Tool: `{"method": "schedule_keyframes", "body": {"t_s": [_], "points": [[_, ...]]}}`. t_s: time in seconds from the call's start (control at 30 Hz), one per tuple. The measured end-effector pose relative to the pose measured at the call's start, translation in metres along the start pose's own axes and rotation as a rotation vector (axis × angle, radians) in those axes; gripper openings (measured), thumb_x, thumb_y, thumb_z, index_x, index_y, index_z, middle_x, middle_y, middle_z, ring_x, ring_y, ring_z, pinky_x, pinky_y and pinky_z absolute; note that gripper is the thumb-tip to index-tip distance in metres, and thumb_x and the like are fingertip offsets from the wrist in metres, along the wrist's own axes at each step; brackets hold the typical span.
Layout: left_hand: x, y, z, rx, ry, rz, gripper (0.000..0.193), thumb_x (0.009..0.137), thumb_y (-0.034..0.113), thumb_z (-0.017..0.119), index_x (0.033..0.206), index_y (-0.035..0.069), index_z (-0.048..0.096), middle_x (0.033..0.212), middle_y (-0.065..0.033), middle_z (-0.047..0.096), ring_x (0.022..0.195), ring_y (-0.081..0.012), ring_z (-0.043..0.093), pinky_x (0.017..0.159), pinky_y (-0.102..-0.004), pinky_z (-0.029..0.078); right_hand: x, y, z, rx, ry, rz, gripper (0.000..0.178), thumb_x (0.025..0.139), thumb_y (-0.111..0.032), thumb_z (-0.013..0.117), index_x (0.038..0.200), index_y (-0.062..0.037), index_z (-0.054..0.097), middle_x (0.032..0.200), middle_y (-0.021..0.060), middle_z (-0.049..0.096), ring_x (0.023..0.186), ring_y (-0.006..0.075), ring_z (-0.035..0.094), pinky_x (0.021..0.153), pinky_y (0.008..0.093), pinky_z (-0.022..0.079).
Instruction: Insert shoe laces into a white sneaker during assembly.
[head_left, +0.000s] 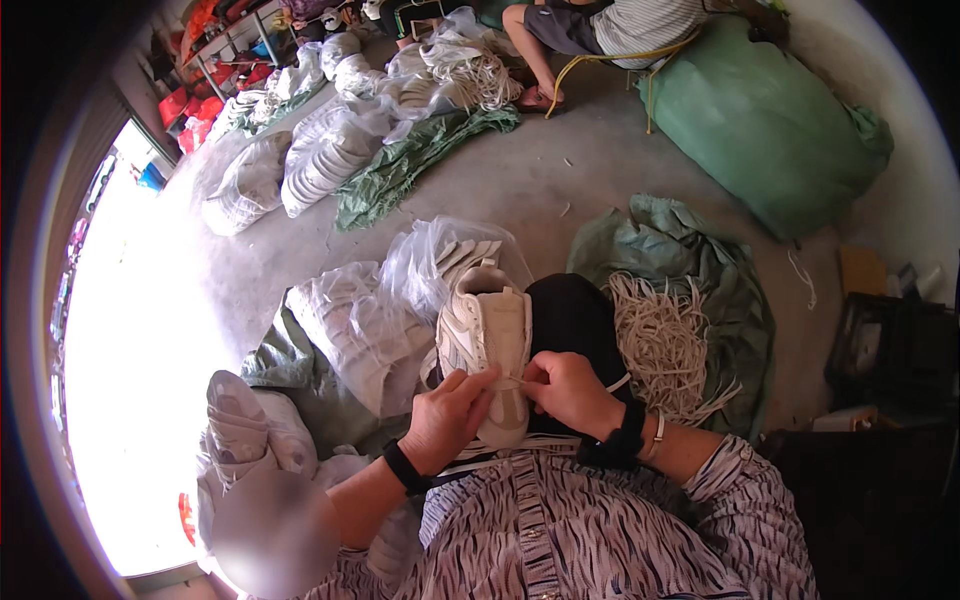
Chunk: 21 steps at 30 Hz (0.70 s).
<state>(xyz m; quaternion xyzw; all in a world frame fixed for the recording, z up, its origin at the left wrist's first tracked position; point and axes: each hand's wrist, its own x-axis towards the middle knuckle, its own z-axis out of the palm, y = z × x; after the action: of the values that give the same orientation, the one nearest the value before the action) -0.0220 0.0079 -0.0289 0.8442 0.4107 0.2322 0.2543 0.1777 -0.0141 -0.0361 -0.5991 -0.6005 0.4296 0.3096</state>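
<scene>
A cream sneaker (500,335) lies across my lap on a dark cloth, its toe toward me and its heel away. My left hand (448,415) rests against the left of its front part, thumb and fingertips pinched together near the lowest lace holes. From the right, my right hand (578,395) pinches a thin pale shoelace (510,380) that runs across the shoe between both hands. What the left fingertips grip looks like the same lace, partly hidden by the fingers. Beside my right knee (572,310) lies a tangled heap of pale shoelaces (662,350) on a green sack (745,300).
Clear plastic bags of shoe parts (365,330) lie ahead on the left. More white sneakers (240,425) are stacked by my left arm. A large stuffed green sack (765,125) stands far right, near a seated person (610,30). Farther bags (335,150) line the floor.
</scene>
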Motion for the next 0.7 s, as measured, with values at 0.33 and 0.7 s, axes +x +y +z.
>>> {"method": "schedule_keyframes", "body": {"t_s": [0.33, 0.7], "points": [[0.003, -0.007, 0.000, -0.005, 0.005, 0.024, 0.030, 0.083, 0.015, 0.059, 0.114, 0.014, 0.059, 0.073, -0.0060, 0.056, 0.060, -0.0257, 0.060, 0.051, -0.0343, 0.049, 0.009, 0.009, 0.019, -0.001, 0.213, -0.158, 0.010, 0.077, -0.008, 0.061, 0.080, 0.0004, 0.057, 0.071, 0.0165, 0.062, 0.068, 0.0331, 0.062, 0.059, 0.0369, 0.049], [0.000, -0.007, 0.001, 0.107, -0.022, 0.036, 0.009, 0.085, 0.020, 0.056, 0.089, 0.015, 0.061, 0.074, -0.0065, 0.059, 0.061, -0.0273, 0.061, 0.052, -0.0383, 0.049, 0.012, 0.019, 0.035, -0.034, 0.164, -0.176, 0.013, 0.080, -0.013, 0.061, 0.083, -0.0007, 0.060, 0.072, 0.0174, 0.062, 0.066, 0.0296, 0.063, 0.059, 0.0347, 0.048]]}}
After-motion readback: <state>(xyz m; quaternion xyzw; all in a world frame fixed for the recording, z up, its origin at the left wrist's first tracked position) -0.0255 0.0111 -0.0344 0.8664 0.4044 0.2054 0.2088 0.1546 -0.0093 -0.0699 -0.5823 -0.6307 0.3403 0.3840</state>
